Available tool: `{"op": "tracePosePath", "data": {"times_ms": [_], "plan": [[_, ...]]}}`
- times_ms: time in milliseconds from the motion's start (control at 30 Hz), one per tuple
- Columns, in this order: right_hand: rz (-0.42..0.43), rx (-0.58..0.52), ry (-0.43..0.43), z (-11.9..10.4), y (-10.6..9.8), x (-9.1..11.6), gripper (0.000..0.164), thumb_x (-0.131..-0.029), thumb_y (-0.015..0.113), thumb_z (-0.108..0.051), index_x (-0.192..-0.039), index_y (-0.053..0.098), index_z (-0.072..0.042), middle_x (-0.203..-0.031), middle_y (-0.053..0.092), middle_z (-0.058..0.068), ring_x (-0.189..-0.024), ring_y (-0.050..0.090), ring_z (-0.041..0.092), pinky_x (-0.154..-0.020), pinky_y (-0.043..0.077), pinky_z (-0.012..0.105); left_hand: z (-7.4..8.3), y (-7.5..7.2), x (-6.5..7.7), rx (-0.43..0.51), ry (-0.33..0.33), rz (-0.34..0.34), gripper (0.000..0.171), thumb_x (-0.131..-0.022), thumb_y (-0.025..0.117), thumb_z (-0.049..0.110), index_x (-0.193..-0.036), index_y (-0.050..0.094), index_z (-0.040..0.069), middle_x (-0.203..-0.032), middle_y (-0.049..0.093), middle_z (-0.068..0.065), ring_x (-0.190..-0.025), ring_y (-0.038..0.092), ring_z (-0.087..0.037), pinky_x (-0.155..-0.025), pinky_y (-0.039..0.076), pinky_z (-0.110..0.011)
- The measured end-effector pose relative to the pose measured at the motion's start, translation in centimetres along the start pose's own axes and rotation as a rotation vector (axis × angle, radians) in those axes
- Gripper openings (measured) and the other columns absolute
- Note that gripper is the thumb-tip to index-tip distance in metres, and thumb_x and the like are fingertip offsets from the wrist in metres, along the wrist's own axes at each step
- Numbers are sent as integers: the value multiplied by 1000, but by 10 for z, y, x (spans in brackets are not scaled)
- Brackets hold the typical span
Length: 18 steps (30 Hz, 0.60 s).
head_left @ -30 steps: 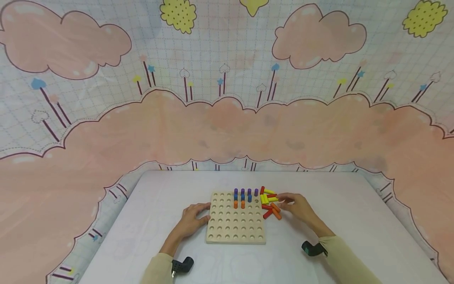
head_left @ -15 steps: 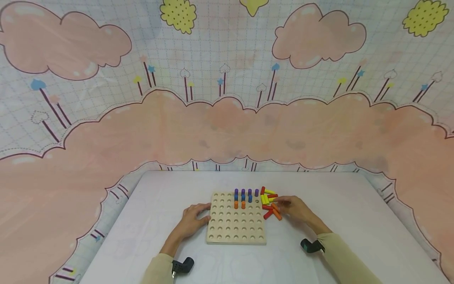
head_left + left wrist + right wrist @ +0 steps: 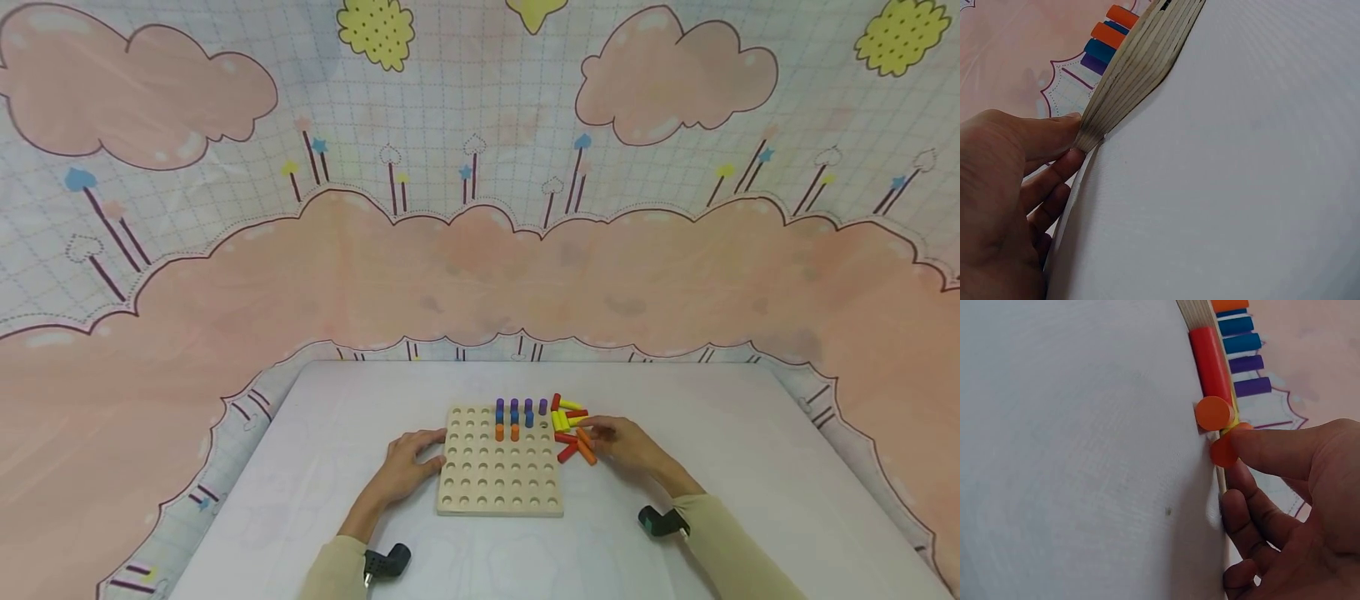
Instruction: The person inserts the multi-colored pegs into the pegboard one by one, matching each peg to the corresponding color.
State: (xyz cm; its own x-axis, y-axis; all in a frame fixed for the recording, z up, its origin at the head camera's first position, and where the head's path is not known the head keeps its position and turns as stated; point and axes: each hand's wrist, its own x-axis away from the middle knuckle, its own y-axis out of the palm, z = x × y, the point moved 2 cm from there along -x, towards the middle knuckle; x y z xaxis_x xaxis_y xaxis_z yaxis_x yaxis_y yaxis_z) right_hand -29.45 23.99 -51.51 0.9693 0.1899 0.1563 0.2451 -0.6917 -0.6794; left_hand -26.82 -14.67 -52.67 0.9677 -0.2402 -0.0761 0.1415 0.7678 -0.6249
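Note:
A square wooden pegboard [image 3: 482, 467] lies on the white table. Purple, blue and orange pegs stand upright in holes toward its far right. My left hand [image 3: 407, 465] rests against the board's left edge, thumb and fingertips touching its side, as the left wrist view also shows. To the right of the board is a loose pile of red, yellow and orange pegs. Over that pile, my right hand [image 3: 626, 442] pinches an orange peg [image 3: 1224, 451] by thumb and fingers. Another orange peg [image 3: 1212, 413] and a red peg [image 3: 1209, 359] lie close by.
Yellow pegs [image 3: 559, 421] lie against the board's right edge. A red peg [image 3: 567, 453] lies at the near side of the pile. Behind the table [image 3: 360, 392] hangs a cloth printed with pink clouds [image 3: 675, 75].
My right hand has come slightly lower and leftward onto the pile, its fingers closing at an orange peg, which has shifted a little. My left hand stays at the board.

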Motion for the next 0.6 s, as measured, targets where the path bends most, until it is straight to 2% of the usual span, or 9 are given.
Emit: {"op": "tracePosePath", "data": {"times_ms": [100, 267, 400, 600], "plan": [[22, 7, -3, 2, 0, 1, 31, -92, 67, -8, -122, 67, -13, -108, 64, 4, -97, 55, 19, -90, 54, 39, 0, 0, 0, 4, -9, -1, 46, -91, 69, 19, -135, 59, 12, -132, 64, -4, -131, 44, -29, -116, 14, -51], [70, 15, -10, 7, -1, 2, 26, -91, 68, -10, -116, 67, -15, -104, 66, 1, -94, 56, 17, -90, 54, 38, -1, 0, -1, -2, -14, 3, 45, -91, 69, 20, -135, 60, 13, -133, 63, -3, -132, 44, -29, -116, 15, -53], [85, 25, -17, 8, -2, 3, 31, -92, 68, -11, -122, 66, -16, -101, 66, -1, -93, 56, 18, -89, 53, 38, -2, 0, -2, -1, -26, 2, 46, -91, 69, 19, -135, 59, 13, -133, 63, -3, -133, 43, -28, -117, 14, -52], [127, 41, -45, 6, -5, 7, 30, -93, 65, -9, -123, 66, -14, -112, 68, 6, -101, 60, 22, -95, 53, 45, -1, -1, -2, -1, -27, 1, 46, -91, 69, 19, -135, 59, 13, -133, 63, -4, -132, 44, -29, -117, 14, -51]]}}
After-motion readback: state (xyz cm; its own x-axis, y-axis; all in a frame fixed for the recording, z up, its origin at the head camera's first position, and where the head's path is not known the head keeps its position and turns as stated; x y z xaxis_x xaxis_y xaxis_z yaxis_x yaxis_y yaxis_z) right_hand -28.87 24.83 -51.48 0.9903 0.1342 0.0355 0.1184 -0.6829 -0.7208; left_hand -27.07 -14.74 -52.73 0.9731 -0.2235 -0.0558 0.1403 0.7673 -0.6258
